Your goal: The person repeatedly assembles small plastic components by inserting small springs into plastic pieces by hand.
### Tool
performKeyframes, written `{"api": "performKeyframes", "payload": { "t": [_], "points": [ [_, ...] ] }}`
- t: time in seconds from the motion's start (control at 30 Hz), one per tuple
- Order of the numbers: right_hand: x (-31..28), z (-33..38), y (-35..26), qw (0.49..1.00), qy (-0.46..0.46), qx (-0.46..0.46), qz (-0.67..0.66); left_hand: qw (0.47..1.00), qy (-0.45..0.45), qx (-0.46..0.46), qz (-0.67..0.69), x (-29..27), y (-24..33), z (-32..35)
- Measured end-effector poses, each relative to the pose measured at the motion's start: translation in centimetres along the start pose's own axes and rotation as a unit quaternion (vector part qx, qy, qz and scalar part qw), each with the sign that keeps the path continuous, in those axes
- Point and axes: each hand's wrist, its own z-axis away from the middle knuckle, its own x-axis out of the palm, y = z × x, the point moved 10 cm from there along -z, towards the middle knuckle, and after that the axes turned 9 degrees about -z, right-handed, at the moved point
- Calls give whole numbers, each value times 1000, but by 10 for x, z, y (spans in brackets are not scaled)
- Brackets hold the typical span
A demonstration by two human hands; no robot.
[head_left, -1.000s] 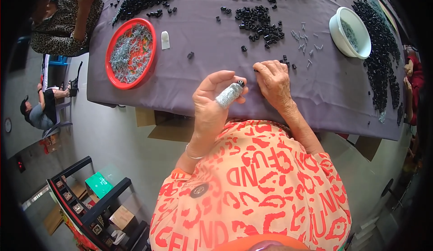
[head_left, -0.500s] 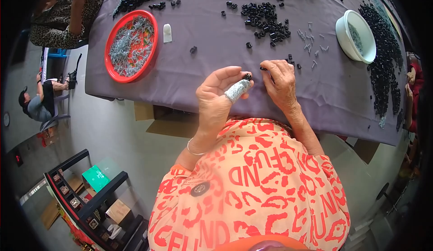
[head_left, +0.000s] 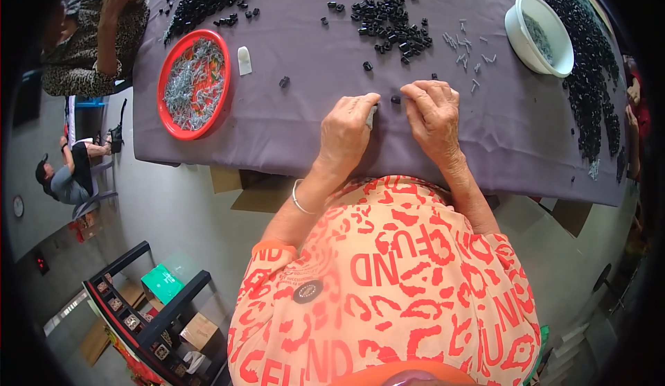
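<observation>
My left hand (head_left: 348, 128) is closed, back upward, over the table near its front edge. A bit of its pale grey finger wrap (head_left: 371, 117) shows beside the fingertips, and whatever is pinched there is hidden. Opposite it, my right hand (head_left: 435, 112) has its fingers pressed together; I cannot make out anything in them. One small black plastic piece (head_left: 395, 100) shows in the gap between the hands, close to the right fingertips. Another black piece (head_left: 434, 76) is just beyond the right hand. Farther off lies a loose pile of such pieces (head_left: 391, 29).
A red basket (head_left: 163, 106) with thin grey pins stands left, next to a white fingertip-shaped piece (head_left: 244, 61). Grey pins (head_left: 465, 46) lie scattered right of the pile. A white bowl (head_left: 518, 41) and a long black heap (head_left: 589, 88) are at right. Another person (head_left: 86, 36) sits far left.
My left hand has turned over from palm-up, where a black piece showed at its fingertips, to back-up. My right hand has shifted slightly; a black piece now shows between the hands.
</observation>
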Motion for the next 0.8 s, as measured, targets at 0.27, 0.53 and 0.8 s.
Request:
{"api": "performKeyframes", "payload": {
  "t": [0.27, 0.53, 0.8],
  "points": [
    [-17, 10, 11, 1000, 20, 20, 7, 994, -32, -68, 79, 6, -22, -12],
    [2, -2, -7, 1000, -10, -17, 6, 989, -20, -105, 104, 4, -36, -2],
    [46, -22, -2, 988, -71, -8, 135, 992, 9, -89, 90, 2, -43, -3]
  ]
}}
